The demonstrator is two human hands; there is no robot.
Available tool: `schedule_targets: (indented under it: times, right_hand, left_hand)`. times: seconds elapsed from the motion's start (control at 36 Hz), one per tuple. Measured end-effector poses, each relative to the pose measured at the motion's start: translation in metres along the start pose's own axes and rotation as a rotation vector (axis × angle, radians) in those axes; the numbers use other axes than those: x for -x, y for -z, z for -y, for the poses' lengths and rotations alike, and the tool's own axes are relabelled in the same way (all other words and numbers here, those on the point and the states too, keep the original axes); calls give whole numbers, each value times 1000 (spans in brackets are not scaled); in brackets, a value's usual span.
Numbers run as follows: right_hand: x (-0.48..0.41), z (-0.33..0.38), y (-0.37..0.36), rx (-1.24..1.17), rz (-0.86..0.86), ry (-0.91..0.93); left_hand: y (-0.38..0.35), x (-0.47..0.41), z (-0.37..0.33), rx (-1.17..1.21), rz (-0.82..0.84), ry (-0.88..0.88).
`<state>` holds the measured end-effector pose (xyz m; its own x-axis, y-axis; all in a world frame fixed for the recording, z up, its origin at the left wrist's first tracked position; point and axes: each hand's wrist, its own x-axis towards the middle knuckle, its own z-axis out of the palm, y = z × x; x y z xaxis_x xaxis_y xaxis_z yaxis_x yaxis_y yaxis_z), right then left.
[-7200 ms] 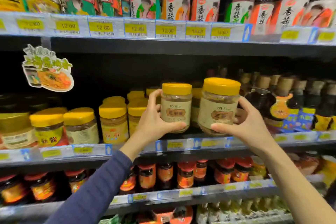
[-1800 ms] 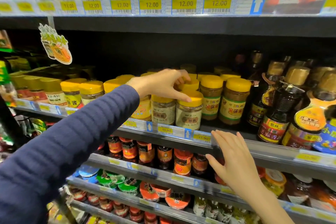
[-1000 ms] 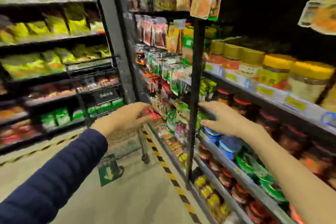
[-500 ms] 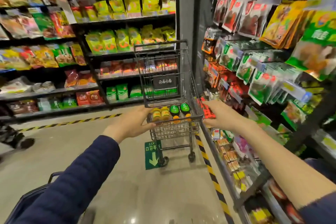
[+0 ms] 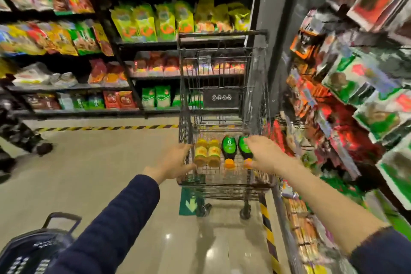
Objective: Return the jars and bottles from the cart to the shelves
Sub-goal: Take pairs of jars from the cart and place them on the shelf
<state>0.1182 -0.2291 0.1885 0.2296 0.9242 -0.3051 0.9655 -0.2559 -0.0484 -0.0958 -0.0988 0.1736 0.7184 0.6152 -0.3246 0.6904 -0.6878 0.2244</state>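
A dark wire shopping cart (image 5: 185, 95) stands straight ahead in the aisle. In its basket lie two yellow-lidded jars (image 5: 200, 154) (image 5: 214, 155) side by side. To their right lie two dark bottles with green labels and orange caps (image 5: 229, 149) (image 5: 242, 147). My left hand (image 5: 171, 162) reaches over the cart's left near corner beside the jars, fingers relaxed and holding nothing. My right hand (image 5: 264, 153) hovers over the rightmost bottle and partly hides it; its fingers are extended and I see no grip.
Hanging packets fill the shelf unit (image 5: 355, 95) close on my right. Shelves of bagged goods (image 5: 155, 20) stand behind the cart. A black basket (image 5: 33, 249) sits at bottom left. Someone's shoe (image 5: 42, 148) is at the left. Yellow-black tape (image 5: 266, 224) runs along the floor.
After placing jars on the shelf, I turned left to the cart. Over the last half second both hands closed in on its basket, the right one reaching the rightmost bottle.
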Motion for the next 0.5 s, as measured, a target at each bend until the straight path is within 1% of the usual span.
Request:
schedule_targets:
  times: [0.14, 0.28, 0.36, 0.44, 0.5]
  right_hand:
    - [-76, -16, -23, -15, 56, 52]
    - [-138, -32, -52, -10, 128, 79]
    - [-172, -40, -69, -23, 197, 56]
    - [-203, -44, -85, -85, 271, -30]
    - [-223, -45, -99, -90, 312, -26]
  left_hand:
    - [-9, -58, 15, 16, 62, 18]
    - [-33, -120, 34, 27, 145, 34]
    - [-55, -160, 46, 65, 212, 50]
    - [-77, -198, 57, 141, 261, 59]
    - [-94, -221, 64, 177, 312, 84]
